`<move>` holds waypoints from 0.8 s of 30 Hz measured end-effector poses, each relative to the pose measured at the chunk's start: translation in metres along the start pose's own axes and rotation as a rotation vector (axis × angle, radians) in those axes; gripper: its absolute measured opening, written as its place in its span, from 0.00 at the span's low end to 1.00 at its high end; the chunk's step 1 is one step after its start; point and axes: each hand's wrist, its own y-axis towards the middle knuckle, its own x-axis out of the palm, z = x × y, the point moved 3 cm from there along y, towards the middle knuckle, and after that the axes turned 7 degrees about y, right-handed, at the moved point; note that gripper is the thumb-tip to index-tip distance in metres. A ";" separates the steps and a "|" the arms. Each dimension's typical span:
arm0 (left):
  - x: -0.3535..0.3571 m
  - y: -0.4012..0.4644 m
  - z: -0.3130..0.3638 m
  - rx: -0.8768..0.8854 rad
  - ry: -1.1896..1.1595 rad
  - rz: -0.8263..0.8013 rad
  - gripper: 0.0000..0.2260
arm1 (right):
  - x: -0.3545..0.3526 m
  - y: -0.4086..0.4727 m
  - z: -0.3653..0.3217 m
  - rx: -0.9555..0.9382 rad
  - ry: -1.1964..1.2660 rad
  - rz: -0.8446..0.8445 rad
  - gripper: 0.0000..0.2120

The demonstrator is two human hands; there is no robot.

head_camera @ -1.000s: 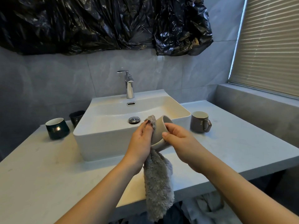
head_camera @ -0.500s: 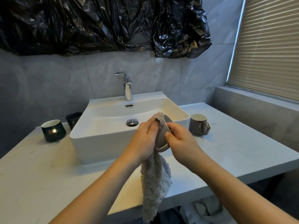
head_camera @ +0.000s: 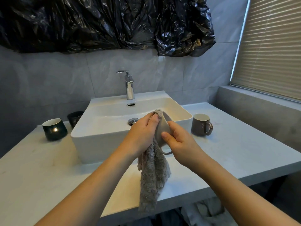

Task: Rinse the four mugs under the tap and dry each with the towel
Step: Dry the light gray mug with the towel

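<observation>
Over the sink's (head_camera: 91, 136) front rim the right hand (head_camera: 179, 142) grasps 1 pale mug (head_camera: 161, 132) while the left hand (head_camera: 143, 134) pinches the towel (head_camera: 153, 180) against it, drying underway; the 3 others' state seems unclear.

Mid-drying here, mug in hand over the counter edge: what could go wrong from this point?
1. The pale grey ceramic mug is tilted on its side, held by the right hand around its body, not its handle; if wet, it may slip onto the white stone counter.
2. The fluffy grey towel, pressed to the mug by the left hand, dangles past the counter edge and could snag.
3. The brown mug with handle stands near the right elbow's path; a knock seems possible.
</observation>
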 end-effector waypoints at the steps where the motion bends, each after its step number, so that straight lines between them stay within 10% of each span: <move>1: -0.002 0.003 0.003 0.008 -0.001 -0.035 0.15 | -0.002 0.000 -0.001 -0.020 0.013 -0.002 0.07; 11: -0.010 0.024 -0.007 -0.280 -0.237 -0.174 0.19 | -0.015 0.007 0.000 0.163 0.499 0.152 0.08; 24: 0.006 -0.007 -0.017 0.164 -0.146 0.434 0.07 | -0.017 0.030 -0.008 0.440 0.912 0.508 0.08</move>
